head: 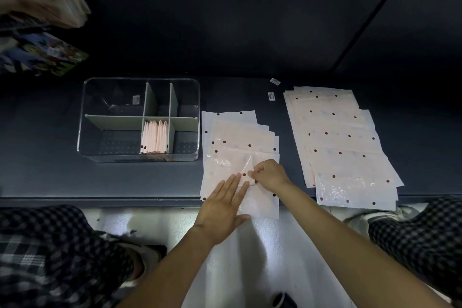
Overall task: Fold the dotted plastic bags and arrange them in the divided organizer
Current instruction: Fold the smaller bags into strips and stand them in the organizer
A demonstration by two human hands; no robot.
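Kneeling in checked trousers (50,245) at the dark shelf edge (100,182). Fanning across the right: a large spread of pale pink dotted plastic bags (345,137), well apart from the clear divided organizer (140,120) (folded bags (155,136) standing in one front compartment). Pressing flat on the nearer smaller bag stack (237,147): left hand (222,212), fingers straight. Pinching the top bag's folded corner (246,167): right hand (270,174), curled tight. Risking a skewed crease, probably, the slick film sliding under the palm.

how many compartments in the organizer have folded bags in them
1. Only the front middle compartment of the organizer holds folded bags; the other five look bare.
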